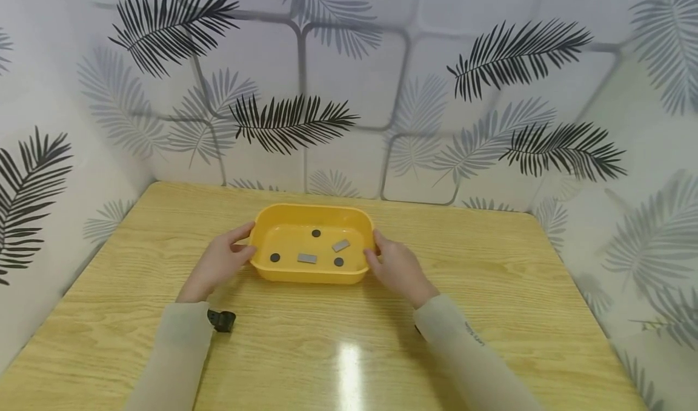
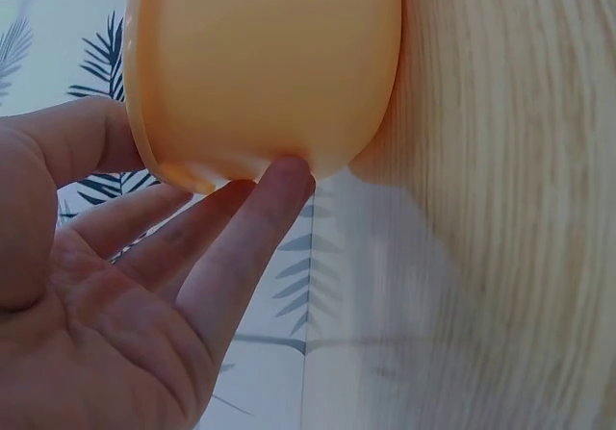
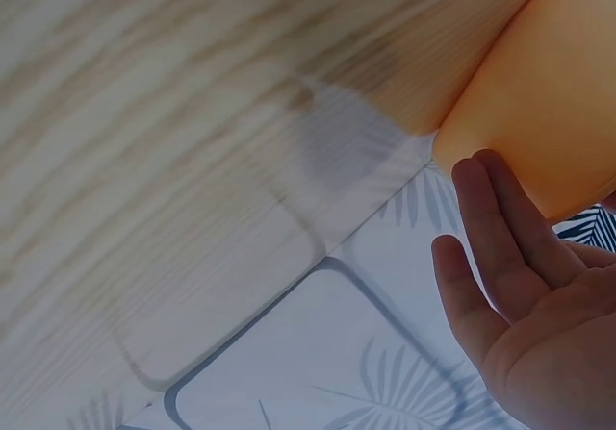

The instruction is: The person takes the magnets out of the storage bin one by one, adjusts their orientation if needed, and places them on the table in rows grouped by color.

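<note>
A yellow plastic tray (image 1: 311, 208) stands on the wooden table (image 1: 491, 290), a little behind its middle. In it lie three dark round discs (image 1: 275, 257) and two flat grey rectangular pieces (image 1: 307, 258). My left hand (image 1: 241, 245) is at the tray's left end, with the thumb by the rim. In the left wrist view its straight fingers (image 2: 252, 226) touch the tray's outer wall (image 2: 269, 64). My right hand (image 1: 379, 251) rests against the right end. There too the fingers (image 3: 496, 220) lie straight on the wall (image 3: 549, 103).
Walls papered with a leaf pattern (image 1: 283, 120) close the table in at the back, left and right. A small black part (image 1: 221, 320) sits at my left wrist. Bare tabletop lies on both sides of the tray and in front of it.
</note>
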`<state>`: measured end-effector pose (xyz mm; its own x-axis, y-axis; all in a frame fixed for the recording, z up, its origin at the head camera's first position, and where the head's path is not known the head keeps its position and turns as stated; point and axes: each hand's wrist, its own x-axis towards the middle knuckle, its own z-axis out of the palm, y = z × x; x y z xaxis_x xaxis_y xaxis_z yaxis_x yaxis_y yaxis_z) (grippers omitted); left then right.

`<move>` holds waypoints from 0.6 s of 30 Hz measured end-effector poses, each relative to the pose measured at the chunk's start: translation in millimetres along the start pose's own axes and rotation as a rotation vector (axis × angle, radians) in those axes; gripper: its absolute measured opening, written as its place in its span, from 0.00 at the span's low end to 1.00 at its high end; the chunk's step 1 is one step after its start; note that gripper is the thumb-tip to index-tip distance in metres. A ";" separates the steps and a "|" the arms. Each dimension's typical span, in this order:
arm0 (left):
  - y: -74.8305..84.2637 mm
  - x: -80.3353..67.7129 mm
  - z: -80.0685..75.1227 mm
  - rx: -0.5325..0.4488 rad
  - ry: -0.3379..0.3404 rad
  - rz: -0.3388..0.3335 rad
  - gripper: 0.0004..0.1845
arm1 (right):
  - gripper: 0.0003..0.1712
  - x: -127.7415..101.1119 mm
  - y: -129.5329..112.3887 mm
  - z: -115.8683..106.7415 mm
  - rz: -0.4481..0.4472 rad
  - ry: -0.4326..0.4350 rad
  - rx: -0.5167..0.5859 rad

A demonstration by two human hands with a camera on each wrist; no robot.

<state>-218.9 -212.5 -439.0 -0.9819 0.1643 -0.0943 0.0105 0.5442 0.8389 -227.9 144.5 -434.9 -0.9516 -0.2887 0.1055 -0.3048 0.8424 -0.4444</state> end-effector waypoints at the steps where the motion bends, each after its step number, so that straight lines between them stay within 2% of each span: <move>1: -1.2 -0.3 -0.9 -0.013 -0.002 0.001 0.35 | 0.34 0.3 -0.4 0.9 0.001 0.000 0.000; 7: -7.6 -1.9 -7.8 -0.091 -0.019 0.015 0.36 | 0.32 3.1 -3.1 5.8 0.014 0.000 -0.007; 18: -9.1 -4.5 -15.1 -0.100 -0.013 0.004 0.36 | 0.34 4.8 -11.1 7.4 0.069 -0.035 0.091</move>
<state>-217.4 -230.6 -438.1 -0.9793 0.1774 -0.0974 -0.0051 0.4592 0.8883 -228.8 130.4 -436.1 -0.9677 -0.2486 0.0419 -0.2327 0.8165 -0.5284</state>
